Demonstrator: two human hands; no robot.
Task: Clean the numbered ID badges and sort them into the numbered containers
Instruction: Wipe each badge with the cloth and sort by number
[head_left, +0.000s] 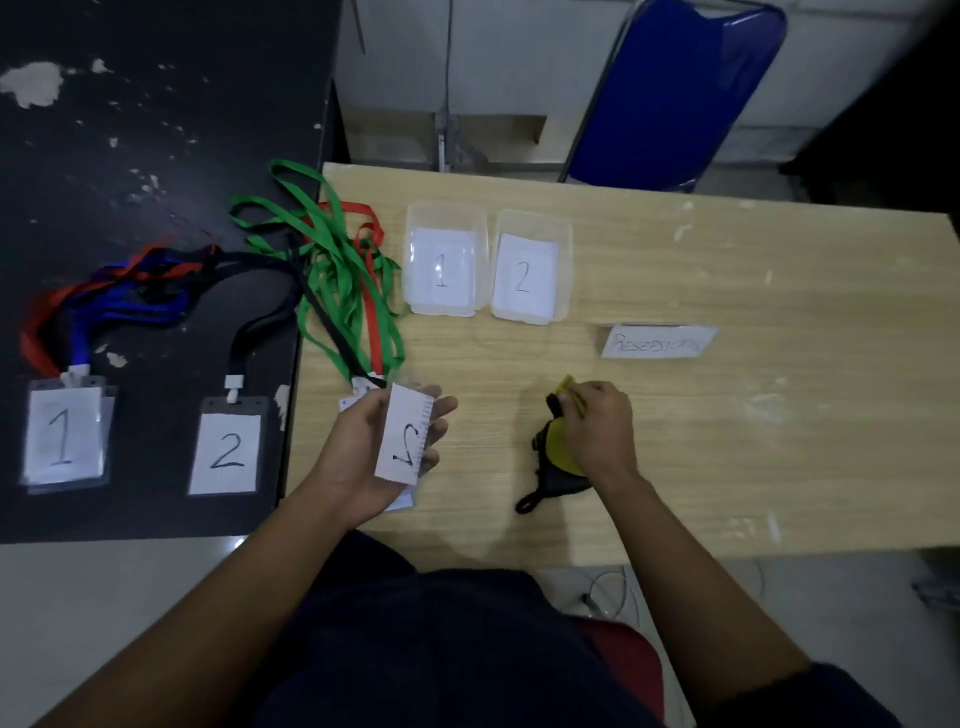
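the left hand (358, 447) curled its fingers round the number 2 badge (405, 436), which looked light and slippery; edges seemed best. the right hand (597, 436) pinched a yellow cloth (562, 451).

Green lanyards (332, 249), a red lanyard (371, 317), a yellow-and-black cloth (558, 447), a blue chair (675, 93), a pale woodgrain table (753, 415)

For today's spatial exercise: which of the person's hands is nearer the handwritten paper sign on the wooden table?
Right. The right hand, gripping a yellow cloth, is on the near side of the paper sign; the left hand, holding a badge, is much farther left.
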